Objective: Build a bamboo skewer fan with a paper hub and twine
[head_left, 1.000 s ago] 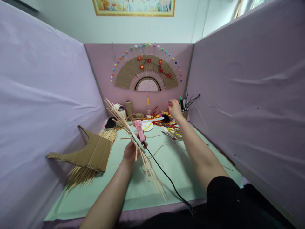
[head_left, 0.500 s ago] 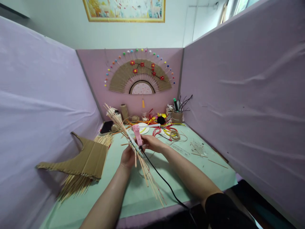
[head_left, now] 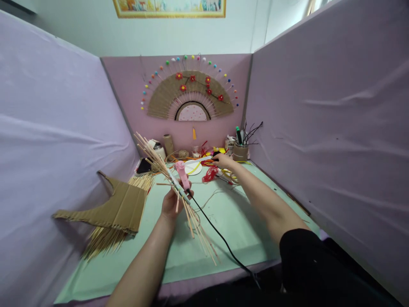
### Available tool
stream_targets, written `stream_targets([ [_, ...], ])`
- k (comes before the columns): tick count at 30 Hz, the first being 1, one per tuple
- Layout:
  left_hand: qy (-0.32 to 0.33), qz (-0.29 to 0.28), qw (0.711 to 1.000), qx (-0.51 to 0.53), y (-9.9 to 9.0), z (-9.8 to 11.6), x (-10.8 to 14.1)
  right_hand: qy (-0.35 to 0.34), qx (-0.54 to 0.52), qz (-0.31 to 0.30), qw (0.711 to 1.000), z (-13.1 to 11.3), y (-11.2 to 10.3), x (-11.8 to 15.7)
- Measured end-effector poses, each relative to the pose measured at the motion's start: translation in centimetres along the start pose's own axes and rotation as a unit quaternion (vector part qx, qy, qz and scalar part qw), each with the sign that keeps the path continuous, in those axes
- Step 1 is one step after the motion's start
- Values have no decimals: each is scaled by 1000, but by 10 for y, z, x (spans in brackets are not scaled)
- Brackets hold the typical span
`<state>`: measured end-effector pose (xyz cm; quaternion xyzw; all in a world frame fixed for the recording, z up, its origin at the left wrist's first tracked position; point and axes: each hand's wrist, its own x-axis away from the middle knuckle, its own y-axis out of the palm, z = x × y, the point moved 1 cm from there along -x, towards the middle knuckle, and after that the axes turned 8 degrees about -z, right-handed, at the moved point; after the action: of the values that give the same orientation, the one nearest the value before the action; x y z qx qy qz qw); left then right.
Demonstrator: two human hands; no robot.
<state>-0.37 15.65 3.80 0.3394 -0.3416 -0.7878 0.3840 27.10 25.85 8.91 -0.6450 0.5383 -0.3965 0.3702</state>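
My left hand (head_left: 171,202) is closed round a slanting bundle of thin wooden sticks (head_left: 153,157), wrapped at its middle in a pale band (head_left: 178,186). The same hand also keeps a pink glue gun (head_left: 182,172) against the bundle, and a long whitish glue stick (head_left: 203,160) pokes out of the gun's back. From its handle a black cord (head_left: 220,236) runs down to the front edge. At the back of the table, my right hand (head_left: 223,161) has its fingers curled at a black fuzzy ball (head_left: 216,153), partly covering it.
Cut cardboard (head_left: 118,209) lies at left over many loose sticks (head_left: 102,245). Red cord (head_left: 210,174), a white disc (head_left: 194,168), twine and jars crowd the back. A pot (head_left: 240,152) holds pens and twigs. A decorated fan (head_left: 191,94) hangs on the back panel; side panels flank the table.
My right hand has left the glue gun and moved forward and right to the black ball. My left hand keeps the sticks and gun in nearly the same place. The view has tilted slightly down.
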Motion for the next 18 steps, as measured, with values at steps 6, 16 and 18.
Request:
stream_targets([
  [6, -18, 21, 1000, 14, -4, 0, 0, -41, 85, -120, 988, -13, 24, -26],
  [16, -16, 19, 1000, 16, -7, -2, -1, -49, 114, -40, 991, -34, 37, -25],
  [18, -16, 17, 1000, 17, -5, -2, -1, -64, 109, 23, 992, -35, 22, -19],
])
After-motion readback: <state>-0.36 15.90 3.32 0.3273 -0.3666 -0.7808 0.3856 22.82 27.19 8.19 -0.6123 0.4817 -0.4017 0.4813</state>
